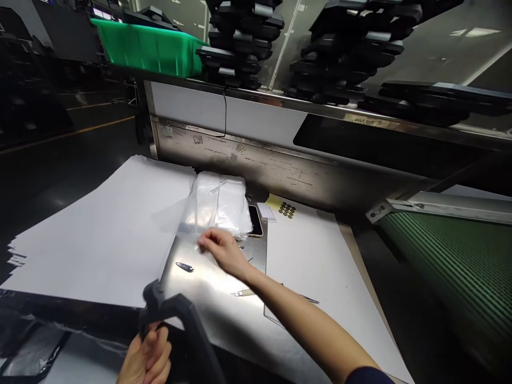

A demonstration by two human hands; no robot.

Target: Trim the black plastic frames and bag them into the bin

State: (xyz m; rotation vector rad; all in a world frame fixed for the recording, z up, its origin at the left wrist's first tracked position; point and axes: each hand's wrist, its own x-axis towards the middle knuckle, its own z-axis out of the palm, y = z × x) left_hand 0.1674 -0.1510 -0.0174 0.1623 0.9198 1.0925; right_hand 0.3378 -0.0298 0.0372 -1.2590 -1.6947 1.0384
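At the bottom, my left hand (147, 356) is closed around a black angular plastic frame part (188, 314), which runs out of view at the lower edge. My right hand (224, 252) reaches over the metal table, thumb and fingers pinched on the edge of a clear plastic bag (188, 221). That bag lifts away at the left side of a stack of clear plastic bags (230, 200). Near my right hand lie a small dark tool with a notched end (184, 266) and a light-handled craft knife (245, 293), partly behind my forearm.
A large stack of white sheets (108, 229) covers the left side. At right lies a white board (304, 256) with a yellow sticker sheet (286, 209); a phone (256, 221) is beside the bags. Black parts (240, 48) and a green bin (148, 48) occupy the shelf. A green conveyor (460, 256) runs at right.
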